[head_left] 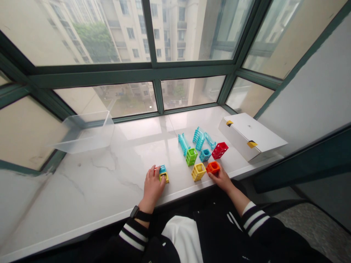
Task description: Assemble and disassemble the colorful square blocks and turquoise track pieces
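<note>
My left hand is closed around a small group of toy blocks on the sill, with its thumb on a yellow block and a blue block just beyond it. A bit of red shows by the fingertips, mostly hidden. On the right, my right hand grips an orange hollow block. Left of that stands a taller yellow block. A green block, a blue hollow block and a red block sit behind.
Translucent blue track pieces lie behind the blocks. At the right, a white box with yellow-and-black tabs stands near the wall. A clear plastic bin occupies the far left. Windows border the white marble sill.
</note>
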`<state>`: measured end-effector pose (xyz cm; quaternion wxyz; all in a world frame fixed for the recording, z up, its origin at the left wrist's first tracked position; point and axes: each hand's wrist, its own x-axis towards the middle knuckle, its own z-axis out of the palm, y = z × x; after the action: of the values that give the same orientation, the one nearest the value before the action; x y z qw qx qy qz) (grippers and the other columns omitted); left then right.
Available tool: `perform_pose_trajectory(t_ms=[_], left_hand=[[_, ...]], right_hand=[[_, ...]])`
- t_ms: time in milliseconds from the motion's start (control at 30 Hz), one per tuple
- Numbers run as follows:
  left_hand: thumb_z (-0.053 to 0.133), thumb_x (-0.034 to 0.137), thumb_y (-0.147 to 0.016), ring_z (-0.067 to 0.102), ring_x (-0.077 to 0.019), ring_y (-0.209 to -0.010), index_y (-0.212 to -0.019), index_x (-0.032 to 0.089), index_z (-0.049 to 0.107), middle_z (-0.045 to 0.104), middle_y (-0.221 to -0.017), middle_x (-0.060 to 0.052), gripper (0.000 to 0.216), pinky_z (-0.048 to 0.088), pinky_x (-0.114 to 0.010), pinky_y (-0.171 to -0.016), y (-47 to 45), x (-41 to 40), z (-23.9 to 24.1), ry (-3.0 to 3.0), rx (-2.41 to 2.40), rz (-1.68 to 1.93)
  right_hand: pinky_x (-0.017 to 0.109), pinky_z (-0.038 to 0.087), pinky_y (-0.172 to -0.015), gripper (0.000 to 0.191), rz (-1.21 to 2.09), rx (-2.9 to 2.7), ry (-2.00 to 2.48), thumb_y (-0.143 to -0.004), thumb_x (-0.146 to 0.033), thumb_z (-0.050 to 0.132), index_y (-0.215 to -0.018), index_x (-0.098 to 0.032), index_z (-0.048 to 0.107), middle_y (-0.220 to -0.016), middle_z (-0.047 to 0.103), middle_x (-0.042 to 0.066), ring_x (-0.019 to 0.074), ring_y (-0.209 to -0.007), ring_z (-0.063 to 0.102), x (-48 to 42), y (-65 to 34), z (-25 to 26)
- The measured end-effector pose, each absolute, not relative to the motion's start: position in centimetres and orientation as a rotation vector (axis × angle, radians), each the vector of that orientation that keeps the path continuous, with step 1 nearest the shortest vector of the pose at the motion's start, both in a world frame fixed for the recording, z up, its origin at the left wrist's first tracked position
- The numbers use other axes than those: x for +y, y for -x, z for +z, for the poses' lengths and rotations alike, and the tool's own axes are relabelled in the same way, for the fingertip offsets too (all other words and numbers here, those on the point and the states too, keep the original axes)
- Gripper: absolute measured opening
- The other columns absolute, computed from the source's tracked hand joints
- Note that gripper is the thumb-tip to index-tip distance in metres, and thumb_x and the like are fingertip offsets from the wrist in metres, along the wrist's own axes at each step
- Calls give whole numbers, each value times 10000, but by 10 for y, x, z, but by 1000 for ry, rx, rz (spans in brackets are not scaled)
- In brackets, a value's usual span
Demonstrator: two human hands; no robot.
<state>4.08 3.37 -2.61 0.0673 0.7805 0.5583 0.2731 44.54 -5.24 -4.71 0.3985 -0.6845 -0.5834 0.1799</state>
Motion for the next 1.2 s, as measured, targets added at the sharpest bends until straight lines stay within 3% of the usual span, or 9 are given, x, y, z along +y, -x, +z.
perform_pose_trajectory(t_ms=[533, 733, 833, 1000, 1200], left_hand=[[592, 289, -954, 490, -367, -1412, -1448, 204, 562, 515, -1541, -171, 502, 430, -565, -1208, -43, 32, -26, -2304, 1706, 797], [605, 279, -945, 485, -372, -1409, -1450, 241, 557, 513, -1537, -153, 509, 425, -592, -1210, -42, 32, -27, -2271, 1663, 855], [594, 272, -948, 479, -374, -1417, -1451, 227, 557, 509, -1537, -164, 506, 419, -596, -1214, -42, 33, -29, -2271, 1650, 863], [565, 265, -957, 472, -360, -1432, -1446, 203, 562, 502, -1534, -173, 493, 403, -590, -1230, -41, 35, -35, -2262, 1632, 862], [556, 270, -964, 449, -361, -1471, -1453, 187, 576, 481, -1569, -176, 496, 379, -607, -1246, -40, 35, -36, -2182, 1608, 854]], right_hand=[[576, 467, -1167, 859, 422, -1449, 1717, -841, -684, 747, -1494, -206, 458, -1419, 602, 195, 373, -1337, 597, -54, -445, -49], [531, 564, -1009, 749, 434, -1398, 1689, -964, -617, 588, -1560, -202, 407, -1468, 533, 206, 348, -1238, 619, -64, -447, -33], [532, 555, -974, 686, 268, -1357, 1609, -1000, -574, 513, -1557, -187, 406, -1461, 526, 213, 334, -1172, 623, -68, -449, -12], [556, 512, -1023, 616, 0, -1268, 1419, -997, -542, 522, -1509, -208, 450, -1403, 557, 174, 344, -1231, 588, -61, -433, 53], [544, 554, -985, 425, -25, -1446, 1081, -1004, -422, 567, -1389, -242, 572, -1235, 633, 132, 315, -1131, 638, -54, -365, 127]])
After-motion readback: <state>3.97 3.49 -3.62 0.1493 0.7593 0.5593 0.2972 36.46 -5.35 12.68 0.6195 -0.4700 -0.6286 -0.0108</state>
